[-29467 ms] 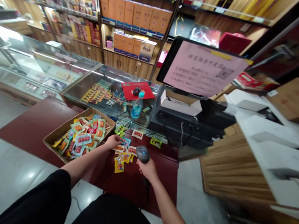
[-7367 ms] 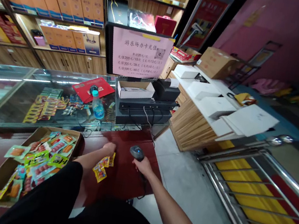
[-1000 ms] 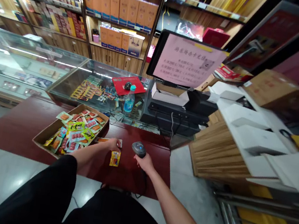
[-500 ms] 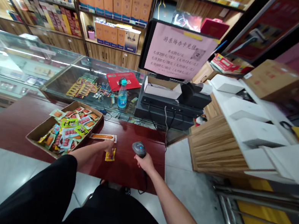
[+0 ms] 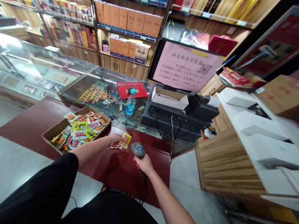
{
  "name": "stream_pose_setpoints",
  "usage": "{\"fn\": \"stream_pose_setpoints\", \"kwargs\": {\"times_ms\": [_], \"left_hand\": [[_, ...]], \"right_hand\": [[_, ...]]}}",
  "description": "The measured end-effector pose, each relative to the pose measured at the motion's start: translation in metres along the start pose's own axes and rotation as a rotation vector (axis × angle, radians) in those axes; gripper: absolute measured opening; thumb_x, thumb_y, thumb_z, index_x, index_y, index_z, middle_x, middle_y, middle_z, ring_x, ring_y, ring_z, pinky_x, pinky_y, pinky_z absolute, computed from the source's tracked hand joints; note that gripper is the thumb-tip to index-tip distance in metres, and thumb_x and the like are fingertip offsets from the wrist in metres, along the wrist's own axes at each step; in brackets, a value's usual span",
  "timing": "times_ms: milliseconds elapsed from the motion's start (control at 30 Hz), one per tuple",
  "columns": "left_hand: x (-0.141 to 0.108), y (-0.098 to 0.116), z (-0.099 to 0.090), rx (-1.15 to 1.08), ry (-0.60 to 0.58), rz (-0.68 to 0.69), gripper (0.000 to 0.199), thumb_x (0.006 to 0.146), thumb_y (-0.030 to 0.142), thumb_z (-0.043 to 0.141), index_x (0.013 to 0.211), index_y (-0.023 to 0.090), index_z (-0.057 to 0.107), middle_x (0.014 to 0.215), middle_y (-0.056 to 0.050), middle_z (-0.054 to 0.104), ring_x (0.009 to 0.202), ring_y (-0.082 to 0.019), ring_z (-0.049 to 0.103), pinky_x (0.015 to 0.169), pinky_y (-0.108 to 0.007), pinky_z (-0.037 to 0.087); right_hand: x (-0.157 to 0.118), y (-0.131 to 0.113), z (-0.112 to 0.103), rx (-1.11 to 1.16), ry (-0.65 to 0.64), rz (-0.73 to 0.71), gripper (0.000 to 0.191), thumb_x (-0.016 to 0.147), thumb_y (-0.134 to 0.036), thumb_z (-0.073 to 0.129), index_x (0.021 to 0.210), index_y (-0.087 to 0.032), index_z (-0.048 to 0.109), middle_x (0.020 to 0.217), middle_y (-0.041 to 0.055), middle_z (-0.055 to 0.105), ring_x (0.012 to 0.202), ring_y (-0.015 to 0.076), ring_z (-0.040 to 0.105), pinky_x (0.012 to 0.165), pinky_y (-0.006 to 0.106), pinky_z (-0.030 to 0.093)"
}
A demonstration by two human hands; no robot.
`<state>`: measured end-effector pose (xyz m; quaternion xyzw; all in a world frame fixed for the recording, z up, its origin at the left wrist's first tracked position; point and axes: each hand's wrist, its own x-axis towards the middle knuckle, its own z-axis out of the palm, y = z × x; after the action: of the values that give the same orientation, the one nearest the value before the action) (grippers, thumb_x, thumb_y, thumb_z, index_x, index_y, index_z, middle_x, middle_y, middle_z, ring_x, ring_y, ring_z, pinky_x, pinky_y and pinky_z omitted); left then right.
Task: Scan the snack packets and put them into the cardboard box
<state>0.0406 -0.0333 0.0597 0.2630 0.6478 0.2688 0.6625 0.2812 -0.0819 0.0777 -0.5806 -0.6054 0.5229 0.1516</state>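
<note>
My left hand [image 5: 114, 140] pinches a small yellow snack packet [image 5: 126, 140], which sticks out to the right of the fingers. Just under that hand shows part of another small packet [image 5: 116, 146]; whether it is held or lies on the table I cannot tell. In my right hand [image 5: 144, 163] is a grey handheld barcode scanner [image 5: 138, 149], its head pointing towards the yellow packet and a small blue light lit on it. To the left, a shallow cardboard box [image 5: 52, 144] is full of wrapped sausage snacks [image 5: 80, 135] in mixed colours.
The dark red table [image 5: 24, 126] stands against a glass display counter [image 5: 84, 81]. A blue-capped bottle [image 5: 130, 103], a red sheet [image 5: 141, 90] and a monitor [image 5: 186, 68] covered by a pink notice are on the counter. White boxes [image 5: 273, 149] line the right side; the scanner's cable hangs near my right wrist.
My left hand has taken up the yellow packet from the table and moved it up and right, closer to the scanner. The view has shifted, and the scanner remains in my right hand.
</note>
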Motion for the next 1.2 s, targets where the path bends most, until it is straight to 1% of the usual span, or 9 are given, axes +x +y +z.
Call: {"fn": "stream_pose_setpoints", "kwargs": {"times_ms": [167, 367, 533, 667, 767, 900, 1067, 1133, 1200], "left_hand": [[-0.008, 0.01, -0.006, -0.159, 0.029, -0.012, 0.026, 0.07, 0.011, 0.081, 0.085, 0.015, 0.061, 0.075, -0.003, 0.071, 0.065, -0.015, 0.07, 0.062, -0.021, 0.057], [-0.012, 0.016, -0.008, -0.244, 0.033, -0.012, 0.019, 0.075, 0.007, 0.076, 0.086, 0.013, 0.061, 0.072, -0.004, 0.069, 0.059, -0.012, 0.067, 0.059, -0.02, 0.056], [-0.017, 0.022, -0.019, -0.275, -0.004, -0.021, 0.029, 0.068, 0.011, 0.084, 0.085, 0.012, 0.061, 0.071, -0.004, 0.07, 0.054, -0.014, 0.066, 0.057, -0.024, 0.058], [-0.018, 0.026, -0.036, -0.309, 0.019, 0.001, 0.036, 0.062, 0.014, 0.09, 0.084, 0.013, 0.061, 0.075, -0.005, 0.072, 0.06, -0.016, 0.07, 0.059, -0.025, 0.059], [-0.019, 0.027, -0.06, -0.343, 0.064, 0.029, 0.035, 0.062, 0.013, 0.089, 0.083, 0.012, 0.062, 0.077, -0.006, 0.073, 0.066, -0.016, 0.072, 0.064, -0.023, 0.059], [-0.031, 0.025, -0.113, -0.387, 0.156, 0.06, 0.035, 0.061, 0.011, 0.089, 0.085, 0.012, 0.063, 0.077, -0.005, 0.073, 0.066, -0.016, 0.071, 0.066, -0.024, 0.059], [-0.066, 0.018, -0.19, -0.454, 0.265, 0.107, 0.03, 0.065, 0.015, 0.088, 0.085, 0.012, 0.066, 0.078, -0.005, 0.072, 0.064, -0.013, 0.069, 0.065, -0.021, 0.057], [-0.081, 0.015, -0.215, -0.484, 0.314, 0.118, 0.027, 0.068, 0.016, 0.087, 0.084, 0.011, 0.066, 0.077, -0.006, 0.071, 0.064, -0.013, 0.069, 0.064, -0.021, 0.057], [-0.093, 0.011, -0.233, -0.506, 0.373, 0.12, 0.026, 0.069, 0.017, 0.086, 0.083, 0.011, 0.065, 0.075, -0.006, 0.07, 0.064, -0.013, 0.068, 0.064, -0.021, 0.057]], "right_hand": [[-0.001, -0.013, 0.006, -0.012, -0.038, -0.041, 0.012, 0.08, -0.021, 0.064, 0.069, -0.015, 0.067, 0.047, -0.0016, 0.059, 0.04, 0.0106, 0.056, 0.043, 0.017, 0.041], [-0.002, -0.027, 0.007, -0.029, -0.042, -0.04, 0.016, 0.08, -0.019, 0.063, 0.064, -0.015, 0.065, 0.044, -0.0021, 0.056, 0.039, 0.0103, 0.054, 0.041, 0.017, 0.039], [0.002, -0.038, 0.013, -0.041, -0.043, -0.044, 0.016, 0.079, -0.02, 0.064, 0.063, -0.016, 0.065, 0.045, -0.002, 0.056, 0.04, 0.0107, 0.055, 0.042, 0.017, 0.04], [0.011, -0.048, 0.022, -0.06, -0.052, -0.057, 0.017, 0.079, -0.02, 0.065, 0.063, -0.015, 0.066, 0.044, -0.0017, 0.056, 0.039, 0.0107, 0.055, 0.042, 0.017, 0.04], [0.021, -0.057, 0.034, -0.071, -0.079, -0.088, 0.016, 0.079, -0.02, 0.065, 0.064, -0.015, 0.066, 0.044, -0.0017, 0.057, 0.039, 0.0109, 0.055, 0.042, 0.018, 0.041], [0.041, -0.073, 0.061, -0.078, -0.141, -0.131, 0.017, 0.08, -0.021, 0.064, 0.064, -0.016, 0.065, 0.043, -0.0018, 0.056, 0.038, 0.0112, 0.054, 0.041, 0.019, 0.041], [0.065, -0.097, 0.105, -0.092, -0.225, -0.171, 0.015, 0.08, -0.025, 0.066, 0.068, -0.015, 0.066, 0.049, 0.0008, 0.061, 0.039, 0.0121, 0.056, 0.039, 0.02, 0.042], [0.071, -0.106, 0.12, -0.098, -0.259, -0.187, 0.017, 0.08, -0.027, 0.067, 0.067, -0.016, 0.066, 0.049, 0.0009, 0.061, 0.039, 0.0115, 0.055, 0.039, 0.019, 0.043], [0.074, -0.114, 0.131, -0.107, -0.285, -0.193, 0.02, 0.081, -0.029, 0.067, 0.066, -0.016, 0.066, 0.046, -0.0005, 0.058, 0.038, 0.0111, 0.054, 0.039, 0.019, 0.042]]}}
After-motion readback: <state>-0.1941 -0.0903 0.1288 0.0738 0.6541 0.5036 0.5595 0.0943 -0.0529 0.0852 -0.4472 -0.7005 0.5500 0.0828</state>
